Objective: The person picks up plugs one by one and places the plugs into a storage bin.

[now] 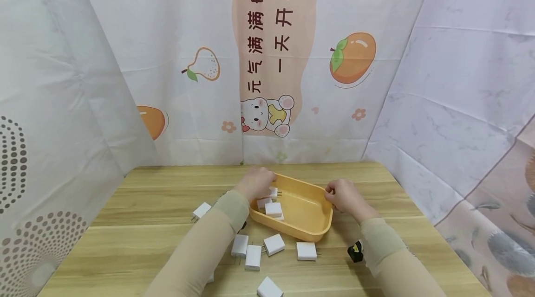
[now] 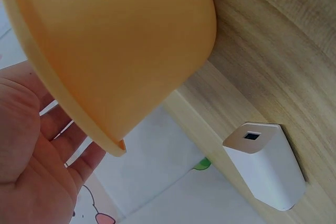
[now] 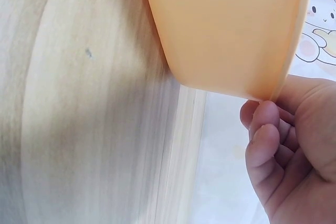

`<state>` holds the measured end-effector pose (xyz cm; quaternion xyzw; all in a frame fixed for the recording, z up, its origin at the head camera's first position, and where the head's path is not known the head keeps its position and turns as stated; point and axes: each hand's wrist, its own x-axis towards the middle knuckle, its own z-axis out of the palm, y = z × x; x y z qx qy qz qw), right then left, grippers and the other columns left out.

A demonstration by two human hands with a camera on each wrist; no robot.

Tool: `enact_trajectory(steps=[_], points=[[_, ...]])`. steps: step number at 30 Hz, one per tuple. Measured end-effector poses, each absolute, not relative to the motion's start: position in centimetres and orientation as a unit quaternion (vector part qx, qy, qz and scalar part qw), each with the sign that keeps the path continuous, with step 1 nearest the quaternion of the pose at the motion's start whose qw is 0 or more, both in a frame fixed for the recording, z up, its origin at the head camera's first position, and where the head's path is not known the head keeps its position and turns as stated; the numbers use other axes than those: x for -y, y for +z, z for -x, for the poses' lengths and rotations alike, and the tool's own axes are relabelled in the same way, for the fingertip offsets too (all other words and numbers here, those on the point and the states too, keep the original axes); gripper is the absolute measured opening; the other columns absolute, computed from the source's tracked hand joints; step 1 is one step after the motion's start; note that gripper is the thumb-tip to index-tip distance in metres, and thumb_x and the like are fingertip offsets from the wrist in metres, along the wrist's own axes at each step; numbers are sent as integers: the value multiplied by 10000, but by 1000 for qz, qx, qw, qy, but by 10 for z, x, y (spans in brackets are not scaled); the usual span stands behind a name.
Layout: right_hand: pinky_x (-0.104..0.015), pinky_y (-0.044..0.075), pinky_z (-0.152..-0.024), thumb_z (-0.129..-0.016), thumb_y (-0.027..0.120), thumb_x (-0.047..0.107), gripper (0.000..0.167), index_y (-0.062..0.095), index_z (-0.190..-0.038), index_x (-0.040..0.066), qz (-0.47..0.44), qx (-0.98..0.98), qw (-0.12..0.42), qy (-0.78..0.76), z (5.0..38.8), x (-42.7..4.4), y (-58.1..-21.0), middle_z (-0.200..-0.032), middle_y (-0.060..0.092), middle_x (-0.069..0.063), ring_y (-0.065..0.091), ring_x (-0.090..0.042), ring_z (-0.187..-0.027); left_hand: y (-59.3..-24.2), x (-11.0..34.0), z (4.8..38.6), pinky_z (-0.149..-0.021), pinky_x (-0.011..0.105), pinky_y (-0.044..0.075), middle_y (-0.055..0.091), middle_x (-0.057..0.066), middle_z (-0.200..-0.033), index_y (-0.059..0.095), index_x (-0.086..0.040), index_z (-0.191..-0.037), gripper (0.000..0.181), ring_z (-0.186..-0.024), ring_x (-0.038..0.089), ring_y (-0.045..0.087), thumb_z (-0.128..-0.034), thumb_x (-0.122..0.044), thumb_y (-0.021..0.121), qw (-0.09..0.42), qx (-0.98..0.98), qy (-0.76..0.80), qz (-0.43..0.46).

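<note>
A yellow-orange plastic tray (image 1: 305,211) with rounded corners stands at the far middle of the wooden table. Its left end holds several white plug chargers (image 1: 273,209), partly hidden by my left hand and sleeve. My left hand (image 1: 256,183) grips the tray's rim at the far left; in the left wrist view its fingers pass behind the rim. At the right end my right hand (image 1: 346,198) pinches the rim between thumb and fingers, plain in the right wrist view. A white charger (image 2: 268,169) with a port in its end lies beside the tray in the left wrist view.
Loose chargers lie on the table (image 1: 138,241) in front of the tray: one (image 1: 307,251) at right, another (image 1: 273,244) near the middle, one (image 1: 269,287) at the front edge of view. Another charger (image 1: 202,209) lies left of my arm. A printed curtain (image 1: 200,116) hangs behind.
</note>
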<state>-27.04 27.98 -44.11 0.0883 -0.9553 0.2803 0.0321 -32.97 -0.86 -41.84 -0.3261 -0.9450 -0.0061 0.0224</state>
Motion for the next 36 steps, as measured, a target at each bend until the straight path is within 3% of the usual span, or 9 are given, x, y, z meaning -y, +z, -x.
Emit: enact_trajectory(steps=[10,20,36], points=[[-286,488,-438,-954,674,67,115,689,-842,46,-85,954,24,286,269,-279,-441,-583,557,-20,547,-130,-460,-415,9,326,-894,361,508,717,-38,-1013,770,-150,-1134,236,-941,168,642,-898,-167,772,22,944,-7,328],[-289,488,-440,-962,668,67,111,688,-856,42,-76,953,15,294,269,-279,-441,-595,564,-32,552,-141,-471,-410,17,322,-1020,374,472,714,6,-1204,730,-146,-1264,382,-1138,218,637,-889,-203,781,27,944,-28,328],[-295,491,-440,-959,668,61,106,693,-861,33,-82,953,19,293,269,-279,-442,-598,573,-34,556,-140,-468,-394,52,311,-1043,512,415,671,22,-1299,718,-163,-1270,432,-1210,264,603,-884,-341,797,68,943,-50,322]])
